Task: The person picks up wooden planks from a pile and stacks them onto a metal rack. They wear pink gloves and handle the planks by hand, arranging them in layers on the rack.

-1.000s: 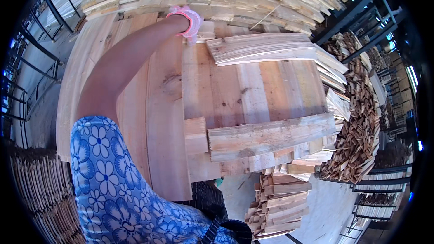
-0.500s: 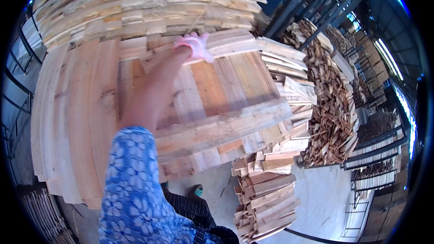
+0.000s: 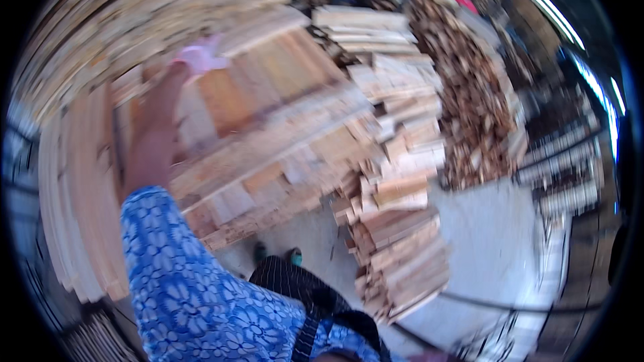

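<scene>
The picture is smeared by head motion. My left arm, in a blue flowered sleeve, reaches up and away from me. My left hand wears a pink glove and rests against the upper boards of a big stack of pale wooden planks. The blur hides whether its fingers grip a board. My right hand is out of view.
A lower pile of short boards stands to the right of my feet. Behind it rises a heap of scrap wood. Long planks lie at the left. Grey concrete floor spreads to the right, with metal racks beyond.
My view has swung left and tilted, so the stacks drift right and blur. My left hand stays at the top boards of the plank stack.
</scene>
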The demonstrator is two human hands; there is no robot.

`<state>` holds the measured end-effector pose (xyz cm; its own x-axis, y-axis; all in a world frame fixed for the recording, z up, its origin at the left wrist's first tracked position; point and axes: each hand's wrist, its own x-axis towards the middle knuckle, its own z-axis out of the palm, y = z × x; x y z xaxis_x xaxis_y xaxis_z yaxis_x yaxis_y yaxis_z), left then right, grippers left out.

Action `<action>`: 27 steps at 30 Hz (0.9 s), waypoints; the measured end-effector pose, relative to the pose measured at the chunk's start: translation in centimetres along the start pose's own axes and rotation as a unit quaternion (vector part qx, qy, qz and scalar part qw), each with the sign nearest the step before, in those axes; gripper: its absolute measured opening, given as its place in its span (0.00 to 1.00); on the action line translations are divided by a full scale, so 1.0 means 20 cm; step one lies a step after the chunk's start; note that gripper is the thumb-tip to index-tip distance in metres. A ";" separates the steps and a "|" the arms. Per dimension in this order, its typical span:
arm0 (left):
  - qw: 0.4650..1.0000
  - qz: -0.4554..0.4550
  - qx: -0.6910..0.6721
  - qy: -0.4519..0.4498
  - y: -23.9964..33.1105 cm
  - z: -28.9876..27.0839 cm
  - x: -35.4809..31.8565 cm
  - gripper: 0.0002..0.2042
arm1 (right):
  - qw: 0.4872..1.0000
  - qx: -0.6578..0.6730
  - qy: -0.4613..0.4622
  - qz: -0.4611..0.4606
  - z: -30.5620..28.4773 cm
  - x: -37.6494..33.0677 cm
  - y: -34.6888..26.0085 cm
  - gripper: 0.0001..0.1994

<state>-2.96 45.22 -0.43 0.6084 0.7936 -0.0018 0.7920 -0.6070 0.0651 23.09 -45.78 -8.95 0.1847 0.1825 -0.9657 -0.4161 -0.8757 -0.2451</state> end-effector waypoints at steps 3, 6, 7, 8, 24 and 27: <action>1.000 0.009 0.009 -0.021 -0.14 0.08 0.09 0.48 | 0.994 0.047 -0.098 0.024 -0.31 -0.15 0.21 0.21; 0.997 -0.054 0.041 -0.041 -0.33 0.06 0.20 0.47 | 0.982 -0.088 0.160 -0.054 -0.26 0.00 -0.06 0.20; 0.994 -0.076 0.067 -0.043 -0.33 0.03 0.22 0.47 | 0.963 -0.121 0.231 -0.065 -0.14 -0.02 -0.28 0.20; 0.991 -0.078 0.098 -0.036 -0.31 0.00 0.20 0.47 | 0.939 -0.151 0.302 -0.073 -0.01 -0.04 -0.49 0.21; 0.695 0.206 -0.359 -0.588 2.52 1.81 -1.42 0.32 | 0.972 0.129 0.184 0.061 0.39 1.97 0.35 0.27; 0.602 -0.158 -0.505 -0.598 2.52 2.70 -1.60 0.39 | 0.939 0.135 0.316 -0.020 0.14 1.91 0.28 0.30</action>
<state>20.20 -12.93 -51.03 0.5148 -0.1006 -0.8514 0.8109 0.3795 0.4454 25.29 -42.53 -47.43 0.6616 -0.1641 -0.7317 -0.5918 -0.7135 -0.3751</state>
